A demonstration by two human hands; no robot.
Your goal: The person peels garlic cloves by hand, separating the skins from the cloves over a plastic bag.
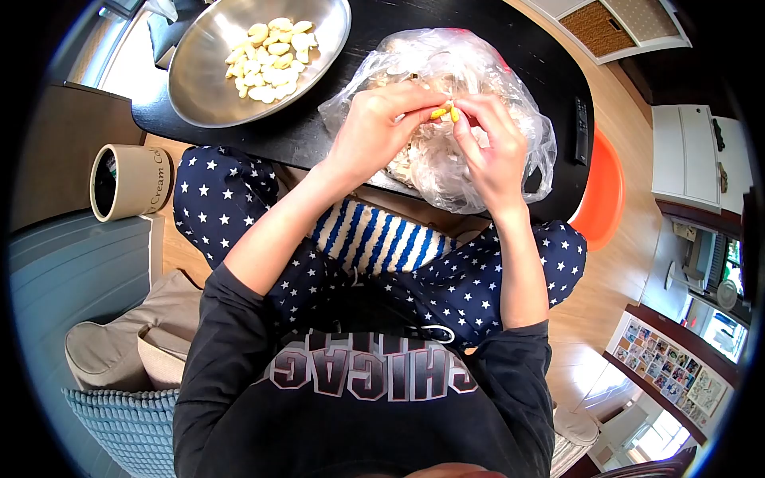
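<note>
Both hands meet over a clear plastic bag (446, 171) that holds pale, papery scraps like garlic skins. My left hand (378, 123) comes in from the left, closed in a pinch with thumb and forefinger together. Opposite it, my right hand (494, 139) is pinched too, and its fingertips touch or nearly touch the left ones. Yellow patches at the thumb tips look like painted nails. Whatever lies between the fingertips is too small and covered to name. To the left, a steel bowl (195, 88) holds several pale cloves (271, 64) that look like peeled garlic.
The bag and bowl stand on a black table (550, 60), with a remote control (581, 131) near its right edge. Below that edge is an orange seat (602, 191). A cream-coloured bin (143, 182) stands at left. A striped cloth (378, 239) lies between the legs.
</note>
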